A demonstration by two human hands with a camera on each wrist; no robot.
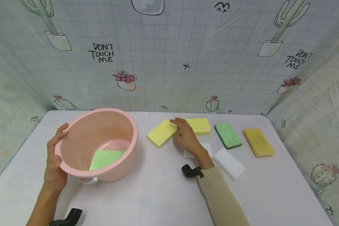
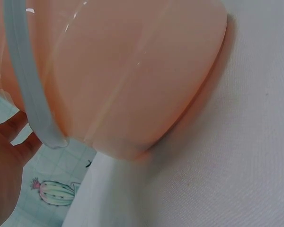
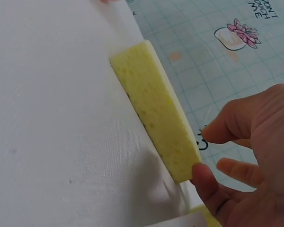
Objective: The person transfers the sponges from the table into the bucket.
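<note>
My left hand (image 1: pixel 55 163) grips the left rim of a pink plastic bucket (image 1: pixel 131 157), which tilts towards me. In the left wrist view, the fingers are beside the bucket's pale handle (image 2: pixel 28 71). Inside the bucket lies a light green sponge (image 1: pixel 105 159). Over the right end of a yellow sponge (image 1: pixel 161 133) is my right hand (image 1: pixel 186 136). In the right wrist view, the thumb (image 3: pixel 206 182) is right at the near end of that yellow sponge, while the other fingers are spread apart from it. A second yellow sponge (image 1: pixel 200 126) lies just behind the right hand.
To the right lie a green sponge (image 1: pixel 227 135) with a dark underside and a darker yellow sponge (image 1: pixel 258 142). White sponges (image 1: pixel 228 163) lie near the right forearm, one partly hidden by it. A patterned cloth (image 1: pixel 164 62) hangs behind the white table (image 1: pixel 147 201).
</note>
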